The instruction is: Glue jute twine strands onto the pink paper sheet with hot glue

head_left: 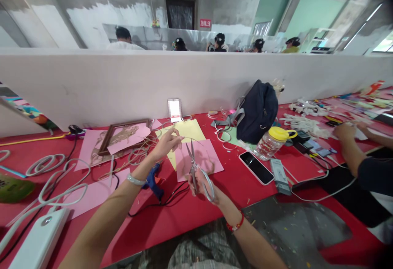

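Thumb and fingers of my left hand [168, 143] pinch a thin brownish strand of twine [193, 139], which stretches off to the right. Metal scissors [193, 165] are gripped in my right hand [201, 182], their tips pointing up and away from me and the blades slightly apart. Those blades are close to the strand; whether they touch it I cannot tell. Beneath both lies a pink sheet [216, 160] with some twine pieces on it, overlapping a yellow sheet [194, 127]. A blue hot glue gun [155, 182] rests below my left wrist.
Left are a brown frame [109, 140], loose twine [141, 154], coiled white cable [46, 164] and a white power strip [39, 240]. Right are a phone [256, 167], a yellow-lidded bottle [270, 144] and a dark backpack [258, 113]. A co-worker's arm [350, 150] reaches in farther right.
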`<state>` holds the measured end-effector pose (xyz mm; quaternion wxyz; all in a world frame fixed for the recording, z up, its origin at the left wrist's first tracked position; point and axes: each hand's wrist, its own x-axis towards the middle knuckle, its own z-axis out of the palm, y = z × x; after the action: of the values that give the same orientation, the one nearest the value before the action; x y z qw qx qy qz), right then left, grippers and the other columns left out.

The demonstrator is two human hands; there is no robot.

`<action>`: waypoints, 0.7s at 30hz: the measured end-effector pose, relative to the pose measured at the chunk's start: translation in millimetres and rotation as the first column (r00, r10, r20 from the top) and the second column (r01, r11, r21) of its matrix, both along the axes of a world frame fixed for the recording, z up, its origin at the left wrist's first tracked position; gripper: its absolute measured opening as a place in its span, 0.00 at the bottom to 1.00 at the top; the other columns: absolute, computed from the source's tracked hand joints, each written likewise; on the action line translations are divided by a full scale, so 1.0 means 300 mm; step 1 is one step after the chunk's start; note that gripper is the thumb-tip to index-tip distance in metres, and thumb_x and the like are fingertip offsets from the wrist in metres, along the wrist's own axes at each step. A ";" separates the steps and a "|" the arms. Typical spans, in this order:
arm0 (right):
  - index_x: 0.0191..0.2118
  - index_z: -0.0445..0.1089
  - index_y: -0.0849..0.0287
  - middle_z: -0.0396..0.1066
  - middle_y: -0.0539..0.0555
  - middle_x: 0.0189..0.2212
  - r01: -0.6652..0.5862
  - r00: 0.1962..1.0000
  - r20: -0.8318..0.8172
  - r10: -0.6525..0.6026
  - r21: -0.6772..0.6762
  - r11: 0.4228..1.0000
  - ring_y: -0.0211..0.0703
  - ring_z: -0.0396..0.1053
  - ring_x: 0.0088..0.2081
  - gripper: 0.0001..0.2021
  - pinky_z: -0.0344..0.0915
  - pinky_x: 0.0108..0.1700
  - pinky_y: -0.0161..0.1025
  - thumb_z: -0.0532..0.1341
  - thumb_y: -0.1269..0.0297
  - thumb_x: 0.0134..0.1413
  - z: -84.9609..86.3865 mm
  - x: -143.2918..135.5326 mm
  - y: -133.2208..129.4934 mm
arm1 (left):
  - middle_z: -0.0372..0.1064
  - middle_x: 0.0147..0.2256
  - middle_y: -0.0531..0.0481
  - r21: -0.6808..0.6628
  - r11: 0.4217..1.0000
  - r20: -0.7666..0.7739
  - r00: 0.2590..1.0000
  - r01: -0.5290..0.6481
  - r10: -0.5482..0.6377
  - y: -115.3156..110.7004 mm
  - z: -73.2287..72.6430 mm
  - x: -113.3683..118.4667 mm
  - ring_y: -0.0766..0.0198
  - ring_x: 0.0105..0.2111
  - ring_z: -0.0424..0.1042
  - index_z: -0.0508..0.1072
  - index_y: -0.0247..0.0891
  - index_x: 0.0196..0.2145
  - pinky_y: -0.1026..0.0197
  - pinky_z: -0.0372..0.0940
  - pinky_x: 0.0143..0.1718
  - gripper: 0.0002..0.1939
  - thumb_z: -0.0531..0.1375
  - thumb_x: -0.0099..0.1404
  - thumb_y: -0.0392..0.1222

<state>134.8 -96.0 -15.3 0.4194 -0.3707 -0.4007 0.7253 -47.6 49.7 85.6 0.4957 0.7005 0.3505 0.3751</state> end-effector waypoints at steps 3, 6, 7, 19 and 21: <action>0.32 0.71 0.52 0.62 0.50 0.25 -0.014 0.999 -0.031 0.015 0.023 1.000 0.41 0.58 0.24 0.32 0.56 0.29 0.43 0.62 0.22 0.54 0.031 0.004 0.020 | 0.73 0.19 0.55 -0.027 0.997 0.000 0.997 0.071 -0.071 -0.010 0.012 0.003 0.73 0.12 0.53 0.56 0.45 0.37 0.70 0.45 0.15 0.29 0.69 0.64 0.64; 0.31 0.70 0.52 0.61 0.50 0.23 -0.046 0.998 -0.030 0.048 0.066 0.997 0.42 0.58 0.24 0.32 0.57 0.30 0.44 0.62 0.23 0.55 0.071 0.003 0.048 | 0.70 0.16 0.57 -0.045 0.991 -0.001 0.992 0.126 -0.126 -0.019 0.025 0.004 0.74 0.11 0.50 0.54 0.45 0.35 0.71 0.42 0.15 0.28 0.69 0.65 0.62; 0.30 0.69 0.51 0.61 0.50 0.23 -0.055 0.998 -0.031 0.058 0.084 0.995 0.42 0.58 0.24 0.32 0.57 0.30 0.44 0.62 0.23 0.54 0.082 0.000 0.058 | 0.69 0.15 0.58 -0.048 0.989 -0.001 0.990 0.141 -0.141 -0.022 0.030 0.003 0.74 0.11 0.50 0.54 0.45 0.35 0.71 0.42 0.15 0.28 0.69 0.65 0.61; 0.28 0.61 0.51 0.55 0.44 0.19 -0.143 0.988 -0.033 0.148 0.128 0.981 0.37 0.54 0.19 0.36 0.54 0.22 0.38 0.59 0.19 0.52 0.088 -0.037 0.115 | 0.62 0.12 0.63 -0.086 0.975 0.040 0.978 0.205 -0.203 -0.010 0.019 -0.024 0.73 0.09 0.50 0.52 0.46 0.33 0.72 0.42 0.13 0.30 0.71 0.65 0.58; 0.27 0.61 0.51 0.55 0.45 0.19 -0.157 0.986 -0.036 0.162 0.122 0.980 0.37 0.57 0.19 0.37 0.55 0.22 0.38 0.57 0.17 0.52 0.095 -0.041 0.112 | 0.63 0.12 0.63 -0.098 0.973 0.057 0.978 0.207 -0.202 -0.010 0.014 -0.025 0.74 0.09 0.49 0.52 0.46 0.34 0.72 0.41 0.13 0.30 0.72 0.65 0.58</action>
<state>122.5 -62.4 13.1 0.3902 -0.2951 -0.4621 0.7397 -55.0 46.8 89.6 0.5752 0.6974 0.2837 0.3198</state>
